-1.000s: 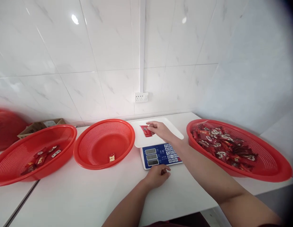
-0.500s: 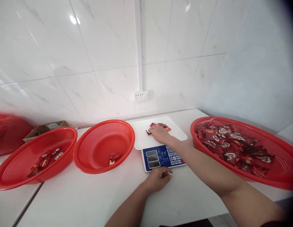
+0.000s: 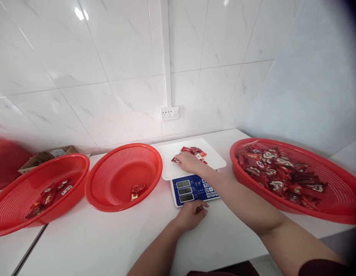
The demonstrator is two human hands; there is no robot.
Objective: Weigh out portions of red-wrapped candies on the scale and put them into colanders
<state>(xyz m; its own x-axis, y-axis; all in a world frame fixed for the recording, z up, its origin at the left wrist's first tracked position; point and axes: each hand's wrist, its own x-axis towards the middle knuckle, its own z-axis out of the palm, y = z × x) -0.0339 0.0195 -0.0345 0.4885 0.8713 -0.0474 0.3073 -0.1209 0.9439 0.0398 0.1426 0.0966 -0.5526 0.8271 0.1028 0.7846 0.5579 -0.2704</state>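
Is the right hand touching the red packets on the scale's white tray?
Touching. The head view shows the right hand lying flat on the red packets on the white tray, fingers covering some.

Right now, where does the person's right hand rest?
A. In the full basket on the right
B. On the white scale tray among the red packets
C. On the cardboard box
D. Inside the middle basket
B: the right hand lies on the scale tray, touching red packets.
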